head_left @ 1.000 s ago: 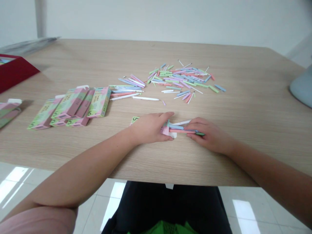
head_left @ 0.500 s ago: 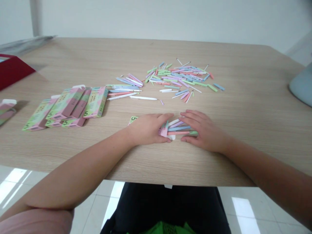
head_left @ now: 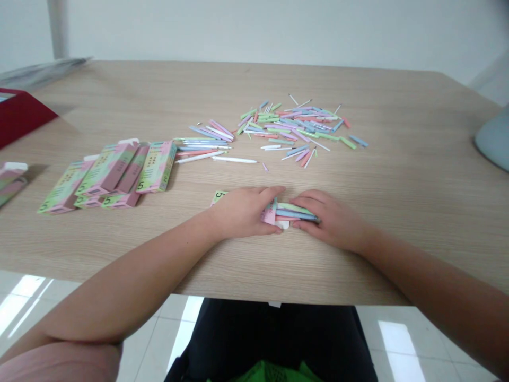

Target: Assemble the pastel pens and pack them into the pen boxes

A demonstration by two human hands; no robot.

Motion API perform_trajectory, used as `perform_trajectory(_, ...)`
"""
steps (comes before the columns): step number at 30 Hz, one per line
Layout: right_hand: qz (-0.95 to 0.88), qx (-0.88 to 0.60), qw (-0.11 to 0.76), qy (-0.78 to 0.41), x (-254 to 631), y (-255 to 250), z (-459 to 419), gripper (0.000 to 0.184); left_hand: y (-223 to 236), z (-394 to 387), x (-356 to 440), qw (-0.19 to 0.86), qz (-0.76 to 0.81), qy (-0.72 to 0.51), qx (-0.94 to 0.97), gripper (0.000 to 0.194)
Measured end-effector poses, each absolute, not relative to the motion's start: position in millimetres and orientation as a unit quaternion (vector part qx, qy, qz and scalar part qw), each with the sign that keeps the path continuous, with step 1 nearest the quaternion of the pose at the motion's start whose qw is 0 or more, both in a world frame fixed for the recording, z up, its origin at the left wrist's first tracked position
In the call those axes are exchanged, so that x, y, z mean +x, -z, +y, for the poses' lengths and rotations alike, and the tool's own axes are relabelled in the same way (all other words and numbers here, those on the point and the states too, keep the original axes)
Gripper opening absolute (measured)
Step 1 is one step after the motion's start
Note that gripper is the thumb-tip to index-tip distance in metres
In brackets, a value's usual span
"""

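Note:
My left hand [head_left: 248, 211] is closed over a small pink and green pen box [head_left: 269, 213] lying on the table; most of the box is hidden beneath the palm. From its opened right end, where a white flap shows, several pastel pens [head_left: 295, 211] in green, blue and coral stick out. Around the outer ends of these pens my right hand [head_left: 324, 216] is wrapped, fingers on the far side and thumb on the near side. How deep the pens sit in the box is hidden.
Several similar boxes [head_left: 109, 167] are piled at the left. Beyond the hands lie a row of pens [head_left: 204, 143] and a scattered heap of caps and pen parts [head_left: 294, 122]. A red object [head_left: 24, 116] stands far left, a grey rounded object [head_left: 493, 140] far right.
My right hand has closed from a loose, spread pose around the pens. The pens are now bunched together, with a green one on top. The left hand and box have shifted slightly right.

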State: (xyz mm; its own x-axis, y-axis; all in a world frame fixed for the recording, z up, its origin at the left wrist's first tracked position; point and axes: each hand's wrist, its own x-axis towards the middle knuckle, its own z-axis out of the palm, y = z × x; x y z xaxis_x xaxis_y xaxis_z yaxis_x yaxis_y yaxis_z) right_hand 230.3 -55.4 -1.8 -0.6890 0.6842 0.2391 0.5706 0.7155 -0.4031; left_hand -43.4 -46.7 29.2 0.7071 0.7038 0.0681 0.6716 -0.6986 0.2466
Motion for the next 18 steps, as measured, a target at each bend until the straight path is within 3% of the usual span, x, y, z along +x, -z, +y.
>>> perform_trajectory(5, -0.907, -0.355, 0.184, -0.132, 250, -3, -60, 0.092, -29, -47, -44, 0.102, 0.377, -0.073, 0.918, 0.091)
perform_trajectory(7, -0.909, -0.362, 0.168, -0.122, 262, -4, -62, 0.095, -29, -47, -44, 0.099, 0.382, -0.070, 0.916, 0.092)
perform_trajectory(13, -0.911, -0.359, 0.145, -0.142, 278, -8, -61, 0.049, -30, -47, -45, 0.102, 0.382, -0.069, 0.916, 0.092)
perform_trajectory(18, -0.910, -0.394, 0.078, -0.102, 288, -23, -57, 0.031, -29, -47, -44, 0.101, 0.385, -0.070, 0.915, 0.091)
